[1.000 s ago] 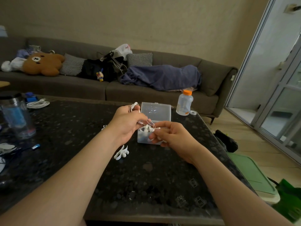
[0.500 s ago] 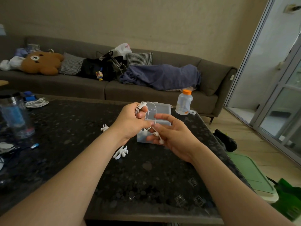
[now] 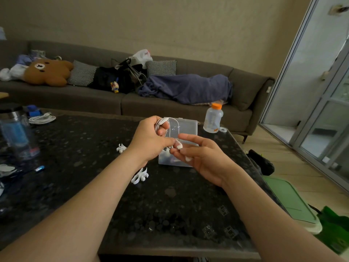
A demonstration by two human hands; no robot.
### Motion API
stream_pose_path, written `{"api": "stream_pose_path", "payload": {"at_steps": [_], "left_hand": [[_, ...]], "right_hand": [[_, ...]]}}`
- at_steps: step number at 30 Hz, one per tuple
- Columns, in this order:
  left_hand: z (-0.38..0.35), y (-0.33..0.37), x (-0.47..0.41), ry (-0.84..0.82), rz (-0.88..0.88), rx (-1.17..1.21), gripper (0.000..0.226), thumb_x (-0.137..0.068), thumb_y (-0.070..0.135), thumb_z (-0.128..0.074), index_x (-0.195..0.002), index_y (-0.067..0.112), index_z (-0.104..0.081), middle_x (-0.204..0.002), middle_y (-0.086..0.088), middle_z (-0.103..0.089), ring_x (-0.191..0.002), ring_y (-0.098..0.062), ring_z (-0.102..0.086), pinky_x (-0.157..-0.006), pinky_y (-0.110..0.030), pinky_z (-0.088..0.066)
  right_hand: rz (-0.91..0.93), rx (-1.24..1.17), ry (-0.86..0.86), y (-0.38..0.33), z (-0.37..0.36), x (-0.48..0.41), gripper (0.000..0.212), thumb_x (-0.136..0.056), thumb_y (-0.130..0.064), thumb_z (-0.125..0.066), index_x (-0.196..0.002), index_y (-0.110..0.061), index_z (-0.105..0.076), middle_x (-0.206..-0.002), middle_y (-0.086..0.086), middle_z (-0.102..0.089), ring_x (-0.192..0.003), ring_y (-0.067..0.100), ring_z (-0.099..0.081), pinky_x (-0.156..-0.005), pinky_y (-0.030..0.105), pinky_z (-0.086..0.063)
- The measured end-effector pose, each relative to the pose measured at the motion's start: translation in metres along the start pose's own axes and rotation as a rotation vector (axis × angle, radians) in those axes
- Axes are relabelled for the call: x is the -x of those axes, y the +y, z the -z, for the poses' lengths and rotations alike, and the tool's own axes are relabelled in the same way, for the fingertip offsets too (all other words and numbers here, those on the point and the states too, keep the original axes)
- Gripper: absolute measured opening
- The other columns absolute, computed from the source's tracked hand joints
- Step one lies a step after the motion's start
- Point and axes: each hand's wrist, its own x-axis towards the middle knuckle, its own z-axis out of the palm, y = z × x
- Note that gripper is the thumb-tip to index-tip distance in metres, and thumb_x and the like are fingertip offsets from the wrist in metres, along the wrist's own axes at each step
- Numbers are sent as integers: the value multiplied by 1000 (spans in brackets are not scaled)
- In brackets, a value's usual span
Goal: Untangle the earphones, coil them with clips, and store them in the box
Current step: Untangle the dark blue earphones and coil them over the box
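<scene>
The white wired earphones [image 3: 160,124] are held above the black speckled stone table [image 3: 170,205], between the two hands. Part of the cable is wound in a small coil round the curled fingers of the left hand [image 3: 151,138], and a strand of it is pinched between that hand's thumb and forefinger. From the coil a thin loop of cable is seen to arch up and over towards the right hand [image 3: 204,157]. The right hand is turned palm up and held fairly wide, its fingers and thumb nearly straight; one white earbud [image 3: 179,146] is seen lying on its fingertips, just beside the left thumb, and a second earbud [image 3: 188,158] rests lower on the same fingers. Whether the upper earbud is lightly pinched cannot be told. The clear plastic box [image 3: 186,127], its lid standing open, is set directly behind and under both hands. One white plastic clip [image 3: 140,176] is laid just below the left wrist, and another white clip [image 3: 121,148] to the left of that hand.
</scene>
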Motion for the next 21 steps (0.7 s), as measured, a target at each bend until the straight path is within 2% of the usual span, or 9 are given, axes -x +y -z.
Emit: {"api": "stream_pose_path", "payload": {"at_steps": [3, 5, 7, 10, 13, 17, 21], "left_hand": [[-1, 3, 1, -25, -70, -141, 29, -82, 6, -87, -95, 19, -64, -74, -1, -55, -66, -13, -53, -68, -30, -53], [-4, 4, 2, -48, -116, -231, 28, -83, 9, -87, -95, 21, -65, -76, 0, -60, -66, -9, -56, -66, -26, -51], [-7, 6, 3, -82, -130, -287, 30, -82, 9, -88, -97, 23, -66, -82, 5, -64, -72, -8, -60, -68, -21, -48], [-12, 10, 5, -128, -136, -343, 32, -83, 12, -88, -103, 24, -67, -94, 6, -66, -86, -13, -66, -72, -19, -48], [-12, 14, 7, -153, -143, -347, 29, -83, 9, -87, -100, 23, -69, -90, 6, -66, -82, -12, -65, -72, -20, -48], [-12, 15, 7, -168, -132, -339, 28, -81, 7, -86, -95, 24, -69, -76, 10, -62, -73, -10, -62, -72, -23, -48], [-11, 15, 6, -154, -48, -224, 30, -79, 4, -87, -94, 23, -70, -72, 9, -60, -71, -9, -60, -74, -30, -53]], "right_hand": [[15, 93, 59, 1, 0, -1, 30, -97, 3, -68, -126, -3, -70, -115, 18, -78, -107, 30, -77, -92, 39, -64], [26, 206, 150, 3, -1, -3, 19, -97, -7, -73, -115, -6, -77, -108, 14, -80, -97, 24, -79, -82, 34, -65], [44, 364, 269, 5, -3, -7, 11, -97, -19, -76, -101, -11, -83, -100, 12, -79, -82, 19, -71, -72, 27, -60], [37, 546, 404, 5, -6, -8, 23, -94, -37, -79, -93, -14, -81, -90, 9, -74, -73, 16, -60, -66, 26, -55], [33, 594, 454, 7, -5, -10, 32, -91, -45, -80, -92, -14, -75, -91, 5, -69, -82, 16, -60, -66, 28, -51], [23, 628, 503, 8, -3, -16, 30, -87, -47, -83, -102, -22, -75, -112, -3, -66, -107, 17, -61, -78, 33, -55], [-28, 689, 497, 8, 0, -14, 27, -95, -45, -76, -93, -18, -81, -105, 0, -71, -99, 16, -62, -62, 23, -44]]}}
